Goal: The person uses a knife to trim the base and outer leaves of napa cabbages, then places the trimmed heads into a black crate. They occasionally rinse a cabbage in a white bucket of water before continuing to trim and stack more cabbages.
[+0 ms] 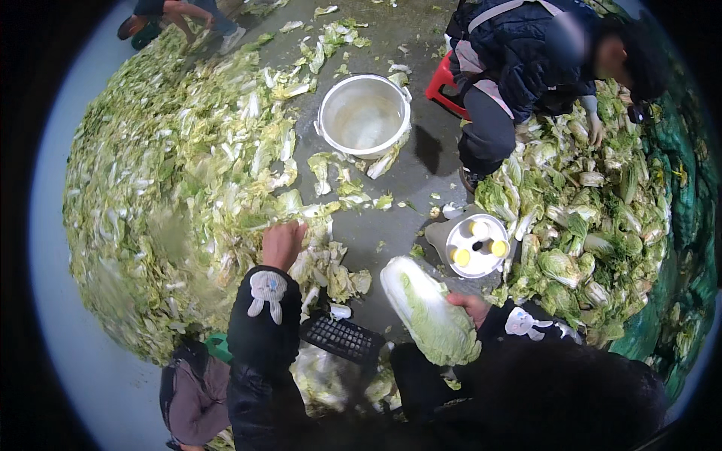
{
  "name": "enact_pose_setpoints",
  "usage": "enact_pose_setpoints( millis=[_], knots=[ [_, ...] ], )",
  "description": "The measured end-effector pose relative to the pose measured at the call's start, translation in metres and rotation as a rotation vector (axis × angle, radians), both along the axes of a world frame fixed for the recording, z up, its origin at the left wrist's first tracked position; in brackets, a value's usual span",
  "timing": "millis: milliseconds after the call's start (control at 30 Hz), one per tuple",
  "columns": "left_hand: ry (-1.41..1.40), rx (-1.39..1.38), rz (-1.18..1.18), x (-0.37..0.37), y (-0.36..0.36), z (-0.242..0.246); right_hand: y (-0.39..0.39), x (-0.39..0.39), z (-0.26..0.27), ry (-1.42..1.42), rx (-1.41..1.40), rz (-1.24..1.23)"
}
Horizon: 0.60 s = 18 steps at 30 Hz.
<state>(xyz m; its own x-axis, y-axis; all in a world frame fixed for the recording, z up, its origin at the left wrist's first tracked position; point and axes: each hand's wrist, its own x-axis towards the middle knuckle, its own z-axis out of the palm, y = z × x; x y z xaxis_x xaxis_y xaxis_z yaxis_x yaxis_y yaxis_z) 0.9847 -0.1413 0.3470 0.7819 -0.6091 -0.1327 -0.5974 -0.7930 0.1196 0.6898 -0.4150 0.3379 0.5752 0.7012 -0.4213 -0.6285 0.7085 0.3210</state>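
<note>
A trimmed napa cabbage (431,310) lies tilted in front of me, its white base pointing away and its leafy end toward my lap. My right hand (471,309) grips it from the right side, with the thumb showing on top. My left hand (284,244) is stretched out over the near edge of a large heap of loose cabbage leaves (220,186). Its back faces me and the fingers look curled, so whether it holds a leaf is hidden. Wilted outer leaves (338,276) lie just below that hand.
A metal pot (365,115) stands on the wet floor (383,237). Right are a white round-topped stand (478,265) with yellow caps, whole cabbages (586,237) and green mesh sacks (685,186). A black plastic crate (341,340) sits near my knees. A co-worker (519,67) bends over the cabbages; others work left.
</note>
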Motion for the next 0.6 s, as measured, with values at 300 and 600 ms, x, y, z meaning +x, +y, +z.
enact_pose_setpoints(
  millis=[300, 600],
  knots=[
    [-0.094, -0.267, -0.236, 0.177, -0.101, -0.161, -0.054, 0.158, -0.029, -0.111, -0.348, -0.289],
    [0.215, 0.048, -0.434, 0.273, -0.231, -0.391, -0.099, 0.244, -0.138, 0.073, -0.656, -0.805]
  ],
)
